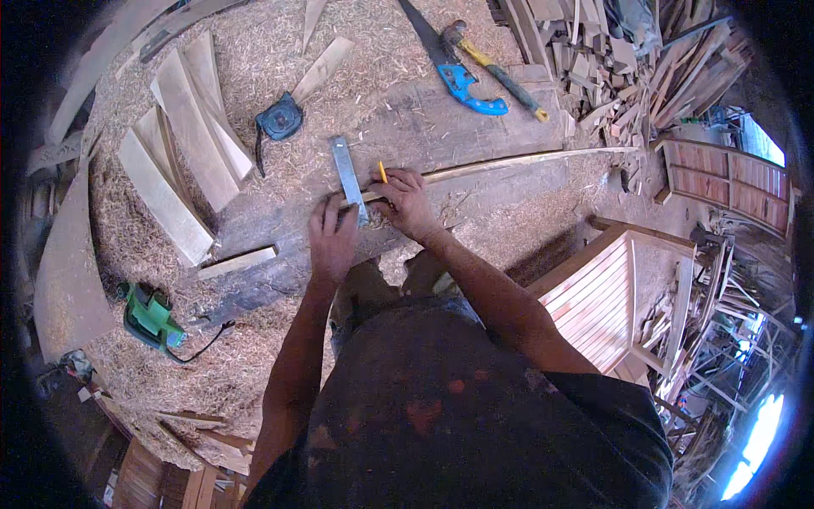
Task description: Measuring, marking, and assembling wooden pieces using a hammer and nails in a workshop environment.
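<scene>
Yellow pencil (382, 173) held in right hand (407, 204), just beside a metal straightedge (346, 168) crossing a long wooden strip (517, 163) between both hands. Strip's end at curled left hand (331, 242), can't tell if gripped.

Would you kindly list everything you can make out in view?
metal bar: one, silver, centre
pencil: one, yellow, centre
wood strip: one, tan, extending right
tape measure: one, blue, upper left
handsaw: one, blue-handled, top
hammer: one, yellow-black, beside handsaw
power tool: one, green, lower left
boards: several, pale, left
short stick: one, pale, below boards
slatted panels: two, reddish, right
scraps: many, brown, upper right
shavings: countless, tan, throughout
shirt: one, dark, bottom
left hand: one, bare, at metal bar
right hand: one, bare, holding pencil
</scene>
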{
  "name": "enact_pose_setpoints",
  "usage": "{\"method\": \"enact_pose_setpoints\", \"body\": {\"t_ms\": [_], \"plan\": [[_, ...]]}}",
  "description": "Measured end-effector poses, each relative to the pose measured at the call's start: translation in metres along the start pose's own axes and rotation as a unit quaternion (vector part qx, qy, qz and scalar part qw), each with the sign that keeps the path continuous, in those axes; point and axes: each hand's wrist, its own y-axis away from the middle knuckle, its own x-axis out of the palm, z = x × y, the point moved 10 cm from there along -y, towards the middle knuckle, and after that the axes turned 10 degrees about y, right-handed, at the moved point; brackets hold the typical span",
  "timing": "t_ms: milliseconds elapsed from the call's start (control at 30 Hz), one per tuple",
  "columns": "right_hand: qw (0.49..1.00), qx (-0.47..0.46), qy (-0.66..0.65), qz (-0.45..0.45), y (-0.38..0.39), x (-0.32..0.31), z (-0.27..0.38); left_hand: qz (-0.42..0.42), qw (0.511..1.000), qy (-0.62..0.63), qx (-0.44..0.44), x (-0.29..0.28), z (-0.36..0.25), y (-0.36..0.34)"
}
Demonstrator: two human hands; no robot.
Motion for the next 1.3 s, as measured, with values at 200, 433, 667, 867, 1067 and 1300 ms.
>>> {"method": "enact_pose_setpoints", "body": {"t_ms": [200,433,667,867,1067,1300], "plan": [[1.0,0.021,0.014,-0.009,-0.002,0.001,0.005,0.074,0.989,0.11,-0.061,0.008,0.02,-0.012],[1.0,0.009,0.023,-0.019,-0.002,0.003,0.003,0.07,0.987,0.144,-0.007,-0.008,0.013,-0.016],[0.999,0.009,0.015,-0.036,-0.002,0.003,0.003,0.05,0.992,0.115,0.008,-0.004,0.014,-0.014],[0.999,0.018,0.02,-0.019,-0.001,0.005,0.002,0.063,0.993,0.101,0.01,-0.003,0.015,-0.012],[0.999,0.017,0.022,-0.017,-0.002,0.004,0.002,0.056,0.994,0.094,0.014,-0.002,0.013,-0.014],[0.999,0.014,0.031,-0.019,-0.001,0.006,0.002,0.051,0.996,0.077,0.021,-0.003,0.01,-0.015]]}}
